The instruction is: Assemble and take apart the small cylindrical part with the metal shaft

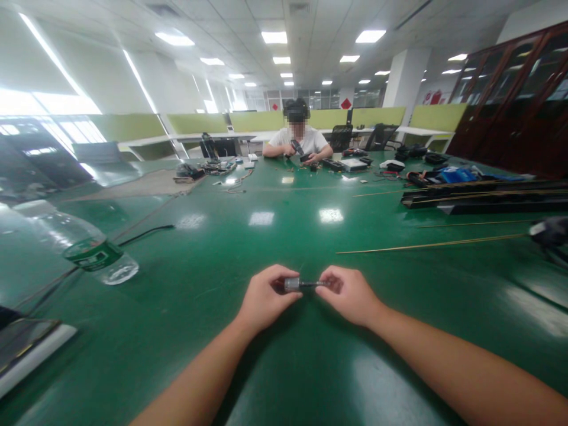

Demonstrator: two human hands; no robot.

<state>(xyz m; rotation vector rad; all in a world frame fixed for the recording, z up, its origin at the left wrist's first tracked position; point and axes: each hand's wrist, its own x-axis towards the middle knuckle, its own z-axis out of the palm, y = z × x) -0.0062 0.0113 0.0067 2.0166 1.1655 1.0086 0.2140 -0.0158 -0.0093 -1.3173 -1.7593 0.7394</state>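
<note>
Low in the middle of the head view, both hands hold one small part just above the green table (213, 236). It is a metallic grey cylinder (292, 284) with a thin dark rod (308, 284) running out to the right, much like a small motor and its shaft. My left hand (267, 299) is closed around the cylinder, thumb below and fingers above. The fingertips of my right hand (348, 294) pinch the far end of the rod. The fingers partly cover both ends of the part.
A clear water bottle (89, 242) and a black cable (148, 234) are at the left. Thin brass-coloured rods (426, 244) and long black rails (488, 201) lie at the right. Across the table a person (296, 139) handles a dark tool among scattered parts.
</note>
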